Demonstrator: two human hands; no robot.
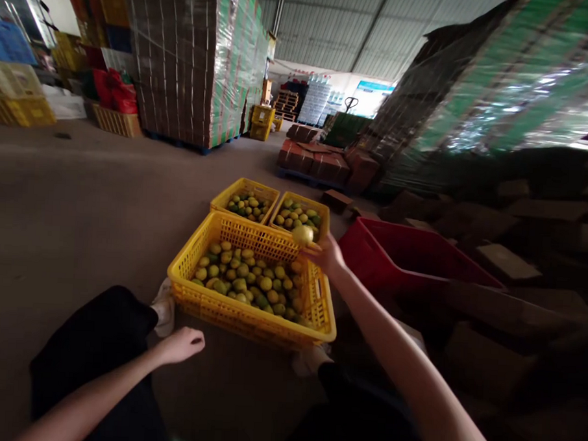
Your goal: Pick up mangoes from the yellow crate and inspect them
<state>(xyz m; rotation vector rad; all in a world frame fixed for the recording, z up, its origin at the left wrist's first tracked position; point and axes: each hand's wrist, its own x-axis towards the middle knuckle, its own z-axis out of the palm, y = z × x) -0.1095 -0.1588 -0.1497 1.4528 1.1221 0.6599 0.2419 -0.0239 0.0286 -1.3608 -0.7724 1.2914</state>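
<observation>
My right hand (327, 253) reaches over the right rim of the large yellow crate (250, 329), with a round yellow-green citrus fruit (303, 235) at its fingertips. The hand is a little blurred, its fingers under and beside the fruit. Many similar yellow and green citrus fruits (246, 270) lie loose inside this crate. My left hand (185, 344) hangs in front of the crate's near left side, fingers curled in, nothing visible in them. Behind stand two smaller yellow crates, the left one (219, 198) and the right one (325, 215), both holding similar fruit.
A red bin (361, 249) stands right of the crates, beside scattered cardboard boxes (509, 261). Wrapped pallet stacks rise at the left (178, 66) and right (504, 93). Red-brown cartons (313, 159) sit on a low pallet behind. My shoes (165, 309) flank the large crate.
</observation>
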